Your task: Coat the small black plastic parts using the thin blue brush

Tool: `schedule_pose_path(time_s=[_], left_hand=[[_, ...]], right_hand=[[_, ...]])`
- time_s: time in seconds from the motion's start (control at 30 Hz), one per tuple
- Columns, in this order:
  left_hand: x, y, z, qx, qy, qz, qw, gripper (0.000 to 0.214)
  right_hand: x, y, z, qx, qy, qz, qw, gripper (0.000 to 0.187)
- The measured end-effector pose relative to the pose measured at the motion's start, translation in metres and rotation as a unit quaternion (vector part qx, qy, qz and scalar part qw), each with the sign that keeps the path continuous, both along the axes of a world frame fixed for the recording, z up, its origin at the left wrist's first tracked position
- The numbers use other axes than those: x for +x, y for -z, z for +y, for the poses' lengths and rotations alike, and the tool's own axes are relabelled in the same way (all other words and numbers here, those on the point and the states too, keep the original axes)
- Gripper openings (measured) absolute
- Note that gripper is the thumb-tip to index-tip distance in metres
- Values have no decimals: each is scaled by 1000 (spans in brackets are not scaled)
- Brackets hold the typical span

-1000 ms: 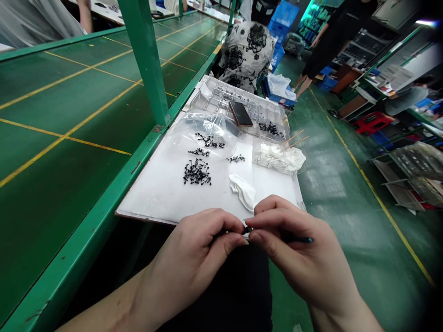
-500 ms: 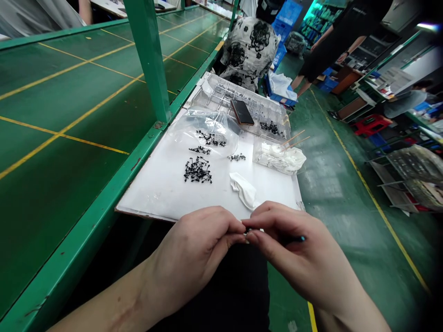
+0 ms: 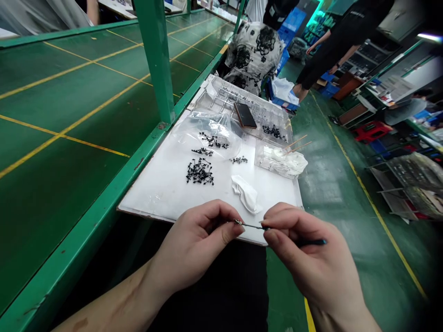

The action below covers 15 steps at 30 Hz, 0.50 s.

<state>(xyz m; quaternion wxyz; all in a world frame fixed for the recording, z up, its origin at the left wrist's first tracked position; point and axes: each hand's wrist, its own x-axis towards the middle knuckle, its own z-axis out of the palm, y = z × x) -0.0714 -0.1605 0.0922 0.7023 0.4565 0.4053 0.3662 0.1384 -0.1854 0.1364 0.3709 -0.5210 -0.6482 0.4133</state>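
Observation:
My left hand (image 3: 195, 244) and my right hand (image 3: 304, 244) hover just over the front edge of a white board (image 3: 162, 193). Between them stretches a thin black wire (image 3: 251, 226) with a small silvery end. My left fingertips pinch that end, and my right fingers pinch the wire further along. A dark stem with a blue tip (image 3: 313, 241) sticks out past my right hand. Small black wire-like parts lie in a loose pile (image 3: 200, 172) on the board. A white cloth (image 3: 246, 193) lies just beyond my hands.
A plastic bag (image 3: 207, 133) and a transparent box of white cotton (image 3: 280, 161) sit on the board. Behind them are a compartment tray (image 3: 221, 97) and a phone (image 3: 245, 115). A green workbench (image 3: 69, 92) runs along the left. A seated co-worker (image 3: 254, 60) and a standing person (image 3: 342, 46) are beyond.
My hands have moved apart, and the thin wire now shows stretched between them. Earlier my fingertips nearly met around it. The whole view has shifted slightly.

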Motion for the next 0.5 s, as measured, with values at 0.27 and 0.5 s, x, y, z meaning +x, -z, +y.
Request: schedule_pose_path(time_s=[0.27, 0.5], left_hand=[[3, -3, 2, -60, 18, -102, 993, 18], [-6, -2, 0, 71, -14, 38, 997, 23]], right_hand=[[-13, 13, -1, -2, -48, -44, 998, 6], [10, -4, 14, 119, 121, 126, 977, 56]])
